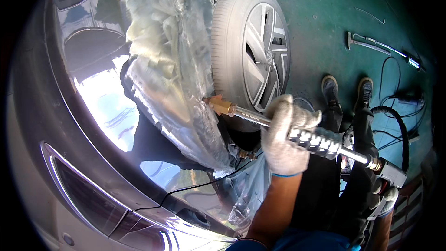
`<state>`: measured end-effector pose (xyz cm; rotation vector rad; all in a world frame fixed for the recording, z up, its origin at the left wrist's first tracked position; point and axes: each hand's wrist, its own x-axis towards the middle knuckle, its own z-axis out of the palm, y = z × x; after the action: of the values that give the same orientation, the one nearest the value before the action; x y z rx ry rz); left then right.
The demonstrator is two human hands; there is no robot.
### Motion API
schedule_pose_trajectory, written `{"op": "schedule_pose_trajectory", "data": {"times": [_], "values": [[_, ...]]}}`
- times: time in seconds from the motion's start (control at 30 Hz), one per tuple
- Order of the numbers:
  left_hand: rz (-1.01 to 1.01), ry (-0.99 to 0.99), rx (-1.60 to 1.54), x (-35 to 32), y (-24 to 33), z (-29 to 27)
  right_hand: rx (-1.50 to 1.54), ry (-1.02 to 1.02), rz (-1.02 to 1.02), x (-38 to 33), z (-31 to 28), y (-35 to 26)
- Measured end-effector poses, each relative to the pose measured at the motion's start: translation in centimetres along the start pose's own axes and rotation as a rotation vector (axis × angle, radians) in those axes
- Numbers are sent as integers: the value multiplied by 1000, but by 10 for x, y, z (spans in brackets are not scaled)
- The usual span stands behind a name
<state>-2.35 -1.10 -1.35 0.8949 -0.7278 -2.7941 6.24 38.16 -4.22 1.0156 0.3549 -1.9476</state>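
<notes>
Both my hands are in light knitted gloves and hold one long dent puller [258, 115]. My left hand [284, 144] wraps its metal shaft, just in front of a ridged sliding weight [316, 142]; the glove is a little blurred. At the rear, my right hand [389, 201] grips the grey pistol handle [391, 175], its fingers partly hidden. The brass-coloured tip [222, 105] meets the lower edge of a car's sanded rear body panel [172, 74], next to the tyre [230, 42]. That panel is bare, dull and scuffed, with glossy dark paint [88, 125] around it.
A thin black cable [186, 188] runs over the bodywork to the panel's lower end, near clear plastic sheeting [251, 195]. On the green floor lie a hammer-like tool [367, 44], a hooked rod [371, 15] and loops of cable [395, 79]. A thick black hose [402, 130] curves up from the handle.
</notes>
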Motion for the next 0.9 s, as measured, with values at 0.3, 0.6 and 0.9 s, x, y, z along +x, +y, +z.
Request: {"op": "schedule_pose_trajectory", "data": {"times": [0.3, 0.6, 0.9], "values": [[79, 386, 205, -8, -12, 44, -69, -88, 8, -5, -3, -7], [223, -394, -411, 32, 95, -6, -56, -157, 7, 3, -1, 11], [335, 514, 129, 10, 87, 39, -65, -138, 32, 8, -6, 2]]}}
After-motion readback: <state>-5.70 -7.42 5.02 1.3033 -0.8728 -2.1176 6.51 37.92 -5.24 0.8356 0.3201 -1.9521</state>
